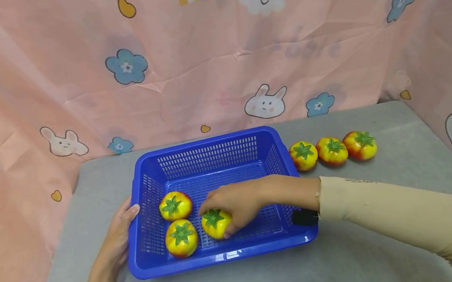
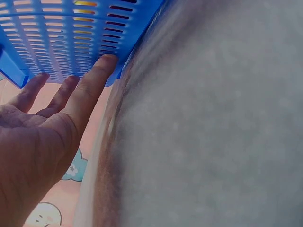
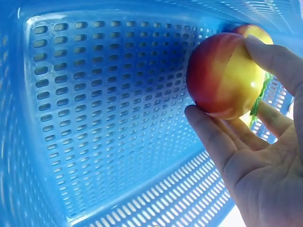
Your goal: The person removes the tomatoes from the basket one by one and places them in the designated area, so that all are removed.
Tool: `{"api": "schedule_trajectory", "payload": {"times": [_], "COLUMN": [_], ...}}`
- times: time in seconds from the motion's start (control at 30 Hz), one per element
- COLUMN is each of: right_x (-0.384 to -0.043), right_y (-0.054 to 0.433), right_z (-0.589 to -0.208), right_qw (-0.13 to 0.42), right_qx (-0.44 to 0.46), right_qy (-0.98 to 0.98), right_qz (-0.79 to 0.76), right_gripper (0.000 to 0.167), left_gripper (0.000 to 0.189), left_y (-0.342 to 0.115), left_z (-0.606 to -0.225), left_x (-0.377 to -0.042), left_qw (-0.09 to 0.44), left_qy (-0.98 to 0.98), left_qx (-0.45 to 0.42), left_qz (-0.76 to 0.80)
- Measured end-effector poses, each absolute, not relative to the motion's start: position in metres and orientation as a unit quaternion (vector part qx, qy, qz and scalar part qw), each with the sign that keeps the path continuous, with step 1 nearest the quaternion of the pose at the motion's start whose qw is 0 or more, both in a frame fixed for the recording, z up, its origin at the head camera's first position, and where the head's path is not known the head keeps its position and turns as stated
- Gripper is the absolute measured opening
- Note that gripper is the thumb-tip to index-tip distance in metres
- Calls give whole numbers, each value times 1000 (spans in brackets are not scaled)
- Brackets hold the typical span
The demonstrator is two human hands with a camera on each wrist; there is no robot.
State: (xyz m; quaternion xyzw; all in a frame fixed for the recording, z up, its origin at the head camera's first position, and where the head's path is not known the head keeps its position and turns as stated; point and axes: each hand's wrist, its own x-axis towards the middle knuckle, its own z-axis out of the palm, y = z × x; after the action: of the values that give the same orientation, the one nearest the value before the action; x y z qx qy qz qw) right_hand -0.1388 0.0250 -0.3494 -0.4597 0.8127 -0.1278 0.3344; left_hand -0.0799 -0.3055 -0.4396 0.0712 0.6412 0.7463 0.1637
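Observation:
My left hand holds the left side of a blue plastic basket, its thumb at the rim. In the left wrist view, its fingers press the slotted outer wall. My right hand reaches inside the basket and grips a yellow-red fruit with a green star-shaped leafy top. The right wrist view shows the thumb and fingers around this round, glossy fruit, close over the basket floor. Two similar fruits, an upper one and a lower one, rest left of it in the basket.
On the grey table, three more such fruits stand in a row right of the basket: a near one, a middle one and an end one. A pink patterned cloth hangs behind and at the sides.

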Motion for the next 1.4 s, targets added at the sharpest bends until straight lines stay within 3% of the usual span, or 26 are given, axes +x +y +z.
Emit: {"api": "schedule_trajectory", "payload": {"times": [0.2, 0.47, 1.4], "right_x": [-143, -145, -130], "right_y": [35, 44, 83], "right_z": [-345, -336, -323], "right_qw": [326, 306, 260], "right_qx": [-452, -455, -414], "right_qy": [817, 817, 846], "right_qz": [-149, -177, -213], "right_gripper": [66, 65, 65], "left_gripper": [51, 64, 60], "left_y": [-306, -305, -306], "left_z": [-439, -438, -439], "left_x": [-81, -81, -79], "left_qw": [161, 160, 167], "left_qy": [644, 660, 651], "left_qx": [68, 71, 69], "left_qz": [745, 731, 738]}}
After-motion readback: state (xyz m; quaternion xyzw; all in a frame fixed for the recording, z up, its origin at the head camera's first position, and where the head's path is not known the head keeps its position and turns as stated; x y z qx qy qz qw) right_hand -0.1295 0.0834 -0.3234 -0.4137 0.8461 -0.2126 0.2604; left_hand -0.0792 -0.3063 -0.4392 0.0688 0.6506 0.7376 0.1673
